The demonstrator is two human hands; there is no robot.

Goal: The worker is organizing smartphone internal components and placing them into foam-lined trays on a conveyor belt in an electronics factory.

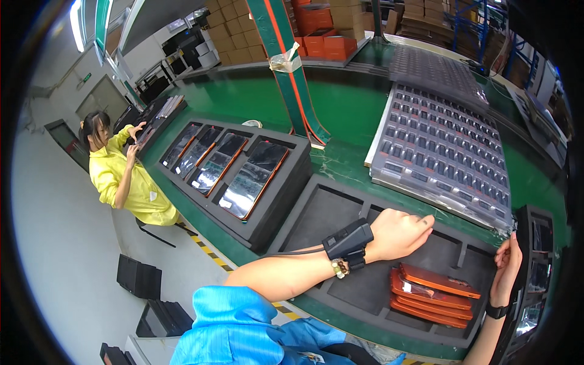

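Observation:
My left hand (pixel 400 234) is over the black foam tray (pixel 316 210), its fingers curled closed. Whatever they hold, if anything, is hidden. A strapped black device (pixel 348 239) and a beaded bracelet (pixel 340 267) sit on that wrist. Beside the tray's right edge, my right hand (pixel 508 267) has its fingers stretched upward near the corner of the clear plastic trays, with nothing visible in it. Between my hands, several orange-framed phones (pixel 435 298) lie stacked in the near right part of the foam tray.
At left, a stacked foam tray (pixel 267 228) bears several phones (pixel 255 179). Clear compartment trays (pixel 444 146) of small dark parts lie beyond my hands. A green post (pixel 286 79) rises from the bench. Another foam tray (pixel 538 213) stands far right. A co-worker in yellow (pixel 131 176) works at left.

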